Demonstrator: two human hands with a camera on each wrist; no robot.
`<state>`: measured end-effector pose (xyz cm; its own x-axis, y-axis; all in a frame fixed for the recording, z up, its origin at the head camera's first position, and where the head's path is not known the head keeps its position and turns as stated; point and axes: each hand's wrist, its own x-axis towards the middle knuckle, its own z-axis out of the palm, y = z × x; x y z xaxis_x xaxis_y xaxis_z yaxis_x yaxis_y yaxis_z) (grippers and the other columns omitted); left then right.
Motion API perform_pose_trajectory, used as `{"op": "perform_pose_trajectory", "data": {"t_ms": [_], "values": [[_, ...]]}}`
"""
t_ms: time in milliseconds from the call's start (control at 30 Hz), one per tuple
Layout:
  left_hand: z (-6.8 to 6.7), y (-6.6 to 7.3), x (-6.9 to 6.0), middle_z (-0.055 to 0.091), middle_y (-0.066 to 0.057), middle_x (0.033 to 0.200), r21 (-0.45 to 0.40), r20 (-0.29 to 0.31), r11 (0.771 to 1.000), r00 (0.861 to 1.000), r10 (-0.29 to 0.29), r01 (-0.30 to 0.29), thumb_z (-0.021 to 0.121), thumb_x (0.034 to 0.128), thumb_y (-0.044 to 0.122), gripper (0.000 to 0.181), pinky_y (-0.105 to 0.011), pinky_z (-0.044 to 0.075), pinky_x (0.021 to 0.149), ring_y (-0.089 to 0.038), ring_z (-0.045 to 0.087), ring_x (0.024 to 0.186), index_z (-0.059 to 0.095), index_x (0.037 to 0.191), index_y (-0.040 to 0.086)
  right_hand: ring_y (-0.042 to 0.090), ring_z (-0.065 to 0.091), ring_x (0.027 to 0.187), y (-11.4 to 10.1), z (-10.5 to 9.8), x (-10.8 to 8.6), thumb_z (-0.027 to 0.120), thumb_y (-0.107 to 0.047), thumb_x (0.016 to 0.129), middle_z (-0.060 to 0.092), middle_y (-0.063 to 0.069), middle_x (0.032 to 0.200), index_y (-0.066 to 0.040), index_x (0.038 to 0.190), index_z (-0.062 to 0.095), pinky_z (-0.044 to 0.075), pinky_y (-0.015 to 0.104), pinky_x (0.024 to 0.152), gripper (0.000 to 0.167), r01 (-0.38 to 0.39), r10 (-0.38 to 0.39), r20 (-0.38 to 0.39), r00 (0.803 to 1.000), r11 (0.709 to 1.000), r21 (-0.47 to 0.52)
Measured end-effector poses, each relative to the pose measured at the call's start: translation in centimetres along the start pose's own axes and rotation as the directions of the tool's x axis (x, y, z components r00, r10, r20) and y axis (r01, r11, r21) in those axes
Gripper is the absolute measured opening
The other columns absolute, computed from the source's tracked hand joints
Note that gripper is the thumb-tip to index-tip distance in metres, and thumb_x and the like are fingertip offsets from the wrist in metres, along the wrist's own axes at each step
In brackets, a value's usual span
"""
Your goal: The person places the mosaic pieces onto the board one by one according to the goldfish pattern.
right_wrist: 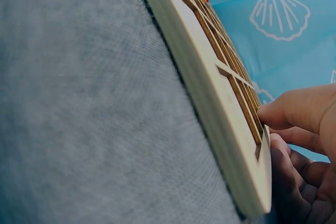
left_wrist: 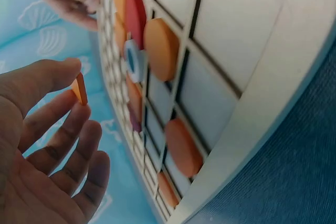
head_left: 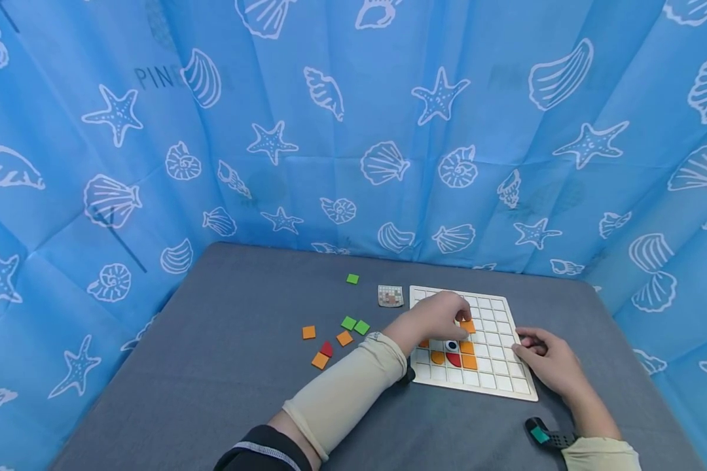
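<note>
Over the white grid board [head_left: 495,383], my left hand [head_left: 438,315] pinches a thin orange tile [left_wrist: 80,89] between thumb and fingertips. The tile is held above the board, apart from its cells. Below the hand lie several orange square tiles [head_left: 469,362], a red rounded piece [head_left: 454,360], an orange disc [head_left: 437,358] and a white piece with a dark eye [head_left: 451,345]. My left hand and forearm hide part of the board's left side. At the right edge, my right hand [head_left: 550,363] grips the board's rim, thumb on top and other fingers curled beside it.
Left of the board, on the grey cloth, lie loose green tiles [head_left: 348,323], orange tiles [head_left: 309,332] and a red piece [head_left: 326,348]. A small printed card [head_left: 390,296] lies by the board's far left corner. A blue shell-patterned curtain [head_left: 330,163] hangs behind.
</note>
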<state>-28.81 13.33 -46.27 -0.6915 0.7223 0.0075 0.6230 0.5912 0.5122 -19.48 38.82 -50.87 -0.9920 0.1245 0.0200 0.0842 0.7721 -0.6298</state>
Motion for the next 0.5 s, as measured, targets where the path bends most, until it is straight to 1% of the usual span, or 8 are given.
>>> {"op": "perform_pose_trajectory", "data": {"t_ms": [200,333,500], "values": [[0.8,-0.1,0.3,0.065,0.01,0.099,0.05,0.022,0.998,0.999,-0.027,0.026,0.081,0.0945,0.031,0.025,-0.017,0.046,0.074,-0.004,0.057,0.087,0.077,0.117,0.019,0.008,0.052,0.08,-0.1,0.1,0.0,0.068,-0.023,0.103,0.065,0.011,0.108,0.005,0.139,0.061,0.041,0.024,0.066,0.047,-0.002,0.002,0.002,1.0,1.0,0.001],[1.2,-0.2,0.4,0.064,0.01,0.097,0.055,0.014,0.998,1.0,-0.024,0.023,0.081,0.0948,0.03,0.025,-0.017,0.045,0.072,-0.004,0.056,0.085,0.077,0.117,0.019,0.007,0.051,0.08,0.0,0.1,0.0,0.068,-0.023,0.103,0.065,0.012,0.108,0.006,0.139,0.061,0.041,0.024,0.066,0.046,0.003,-0.003,-0.007,1.0,1.0,0.004],[1.3,-0.2,0.4,0.067,0.009,0.1,0.062,0.012,0.998,1.0,-0.019,0.018,0.081,0.0949,0.028,0.028,-0.016,0.045,0.074,-0.003,0.056,0.086,0.077,0.121,0.018,0.007,0.052,0.08,0.1,0.1,0.1,0.068,-0.023,0.103,0.065,0.012,0.108,0.006,0.139,0.061,0.041,0.024,0.066,0.046,0.004,-0.004,-0.008,1.0,1.0,0.008]]}}
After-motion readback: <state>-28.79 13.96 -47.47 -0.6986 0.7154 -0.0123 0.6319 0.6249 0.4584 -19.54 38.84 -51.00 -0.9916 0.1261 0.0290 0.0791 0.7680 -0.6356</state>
